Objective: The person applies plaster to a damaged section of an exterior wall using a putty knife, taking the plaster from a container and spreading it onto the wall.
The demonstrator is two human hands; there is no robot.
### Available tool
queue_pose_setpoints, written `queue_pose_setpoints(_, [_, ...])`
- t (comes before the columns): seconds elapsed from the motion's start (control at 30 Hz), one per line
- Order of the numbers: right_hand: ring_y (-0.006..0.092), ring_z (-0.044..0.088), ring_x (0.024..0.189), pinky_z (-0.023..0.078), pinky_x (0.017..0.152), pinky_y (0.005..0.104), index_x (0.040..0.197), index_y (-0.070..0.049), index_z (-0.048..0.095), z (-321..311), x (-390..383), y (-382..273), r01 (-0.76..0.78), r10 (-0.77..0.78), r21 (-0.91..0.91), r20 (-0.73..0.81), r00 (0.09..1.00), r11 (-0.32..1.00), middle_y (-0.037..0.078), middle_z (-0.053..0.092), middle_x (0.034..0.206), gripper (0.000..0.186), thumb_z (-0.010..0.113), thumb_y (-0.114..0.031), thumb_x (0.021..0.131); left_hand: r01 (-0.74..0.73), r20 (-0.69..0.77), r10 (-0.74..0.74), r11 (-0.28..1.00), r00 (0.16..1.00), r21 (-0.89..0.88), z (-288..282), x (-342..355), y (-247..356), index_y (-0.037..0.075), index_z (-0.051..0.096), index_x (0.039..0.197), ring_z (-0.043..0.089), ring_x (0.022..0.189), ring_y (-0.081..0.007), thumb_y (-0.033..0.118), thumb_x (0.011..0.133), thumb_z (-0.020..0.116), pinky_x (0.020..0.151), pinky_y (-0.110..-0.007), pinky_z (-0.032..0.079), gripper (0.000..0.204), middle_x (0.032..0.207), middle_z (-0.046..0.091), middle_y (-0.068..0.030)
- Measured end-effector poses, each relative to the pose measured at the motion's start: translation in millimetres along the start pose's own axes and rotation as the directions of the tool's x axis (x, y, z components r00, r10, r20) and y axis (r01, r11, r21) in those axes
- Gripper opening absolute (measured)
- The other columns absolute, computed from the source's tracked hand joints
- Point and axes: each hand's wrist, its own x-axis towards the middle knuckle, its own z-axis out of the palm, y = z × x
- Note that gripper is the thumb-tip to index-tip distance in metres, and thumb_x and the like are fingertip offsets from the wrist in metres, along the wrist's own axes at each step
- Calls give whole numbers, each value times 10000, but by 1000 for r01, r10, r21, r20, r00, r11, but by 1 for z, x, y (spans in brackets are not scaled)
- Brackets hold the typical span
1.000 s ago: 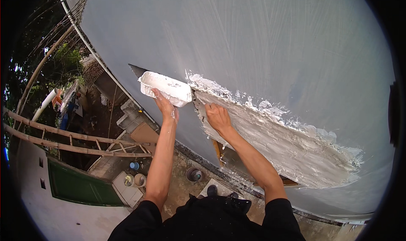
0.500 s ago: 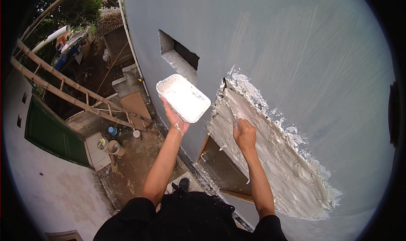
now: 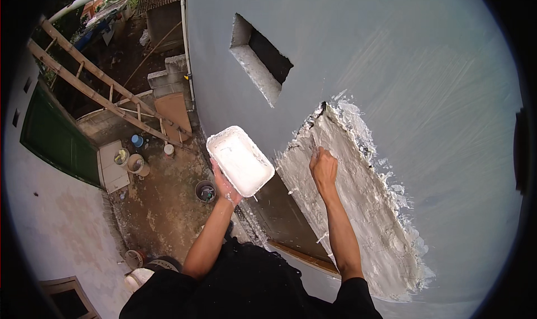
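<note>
A white rectangular container [image 3: 239, 159] with pale paste in it rests in my left hand [image 3: 224, 186], which has paste on its skin. My right hand [image 3: 323, 167] grips a thin spatula [image 3: 313, 143], its blade hard to make out against the broad, rough patch of wet plaster [image 3: 369, 229] on the grey wall [image 3: 430, 123]. The hand is at the patch's upper left part. Cracked, ragged edges run along the patch's top and right side, and white drips hang at its lower left edge.
A recessed opening [image 3: 260, 56] sits above the patch, and a wood-edged window [image 3: 291, 227] below it. Bamboo ladder [image 3: 95, 92], buckets [image 3: 135, 163], concrete blocks [image 3: 168, 76] and a green door [image 3: 59, 137] are on the left. The stained floor [image 3: 156, 207] lies below.
My view has swung, bringing the whole opening and more floor into sight. The container has turned more upright in the picture and sits lower. My right hand has moved slightly up the patch since half a second ago.
</note>
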Motion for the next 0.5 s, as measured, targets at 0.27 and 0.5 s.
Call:
queue_pose_setpoints(0.27, [423, 602, 667, 480, 604, 468, 797, 41, 571, -37, -6, -18, 10, -16, 111, 58, 998, 994, 261, 597, 745, 117, 572, -72, 829, 68, -15, -69, 996, 998, -63, -19, -8, -7, 121, 302, 1425, 443, 1255, -292, 661, 888, 344, 1043, -455, 377, 762, 1408, 408, -97])
queue_pose_setpoints(0.5, [418, 605, 691, 487, 633, 479, 871, 32, 588, 9, -21, 6, 70, -84, 72, 213, 973, 995, 246, 601, 769, 123, 547, -81, 845, 93, -52, -96, 994, 994, -63, -19, -12, -8, 103, 307, 1419, 453, 1248, -300, 658, 884, 359, 1038, -461, 382, 772, 1406, 410, -113])
